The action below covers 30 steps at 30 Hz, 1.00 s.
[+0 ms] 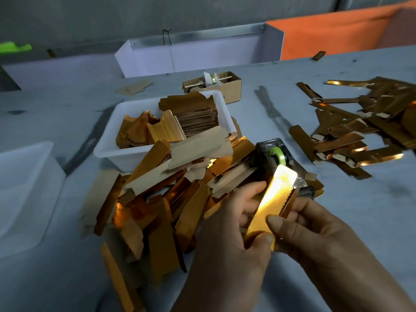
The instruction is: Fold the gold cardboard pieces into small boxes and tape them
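Observation:
A long gold cardboard piece (273, 199), shining bright in the light, stands tilted between both hands with one side flap folded up along its right edge. My left hand (229, 239) grips its lower left side, thumb on the bottom end. My right hand (315, 235) pinches its right edge, thumb on the face. Just behind it sits a dark tape dispenser (273, 154) with a green roll. A loose heap of flat gold pieces (162, 199) lies to the left of my hands.
A white tub (108, 140) holds stacked flat pieces. More gold pieces (364, 122) lie spread at the right. A translucent bin (22, 194) stands at the left edge. Behind are a small brown box (231, 86), a white tray (191, 55) and orange cloth (337, 37).

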Tool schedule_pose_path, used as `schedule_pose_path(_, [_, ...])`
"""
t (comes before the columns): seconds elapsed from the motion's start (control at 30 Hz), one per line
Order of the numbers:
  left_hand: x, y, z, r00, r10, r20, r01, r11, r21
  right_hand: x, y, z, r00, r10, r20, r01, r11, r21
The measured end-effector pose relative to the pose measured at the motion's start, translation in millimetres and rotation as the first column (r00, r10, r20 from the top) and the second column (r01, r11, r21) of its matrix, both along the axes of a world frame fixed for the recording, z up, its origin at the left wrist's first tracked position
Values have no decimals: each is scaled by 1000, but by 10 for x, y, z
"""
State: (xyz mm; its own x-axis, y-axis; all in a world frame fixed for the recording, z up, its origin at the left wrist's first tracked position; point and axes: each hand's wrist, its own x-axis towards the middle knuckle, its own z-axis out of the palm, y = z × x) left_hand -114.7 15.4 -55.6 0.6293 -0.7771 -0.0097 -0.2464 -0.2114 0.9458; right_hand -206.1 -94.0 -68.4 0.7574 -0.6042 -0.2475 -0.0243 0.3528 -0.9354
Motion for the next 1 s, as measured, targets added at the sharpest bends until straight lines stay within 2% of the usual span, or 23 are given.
schedule_pose_path(0.1, [13, 7, -26, 1000, 6, -12, -6, 1000, -1, 33, 18, -27, 1000, -29, -6, 29, 999, -37])
schedule_pose_path(0.17, [47, 15, -36, 996, -6, -94, 8, 1000, 16, 45, 43, -54, 999, -46, -16, 45, 998, -51])
schedule_pose_path(0.3, [127, 20, -104, 950, 28, -312, -6, 998, 70, 23, 48, -26, 995, 57, -76, -58, 998, -13])
schedule_pose_path(0.37, [177, 16, -181, 903, 97, -418, -52, 992, 118, -42, -85, 29, 994, 9, -112, -22, 993, -115])
schedule_pose_path(0.43, [218, 13, -253, 872, 153, -465, -87, 983, 162, -112, -352, 51, 968, -193, -158, 133, 935, -329])
schedule_pose_path(0.5, [244, -5, -303, 852, 183, -490, -103, 977, 187, -121, -643, 44, 918, -332, -218, 211, 873, -440])
schedule_pose_path(0.53, [250, -21, -321, 845, 196, -498, -111, 974, 195, -88, -767, 23, 909, -324, -262, 179, 871, -457])
schedule_pose_path(0.7, [230, -124, -328, 830, 240, -504, -151, 966, 212, 132, -1028, -175, 875, -106, -473, -91, 922, -376])
schedule_pose_path(0.93, [192, -211, -300, 831, 233, -504, -149, 968, 202, 194, -975, -199, 873, -139, -468, -61, 920, -387])
schedule_pose_path(1.0, [186, -228, -312, 831, 225, -509, -150, 971, 184, 234, -954, -188, 846, -190, -498, -113, 849, -516])
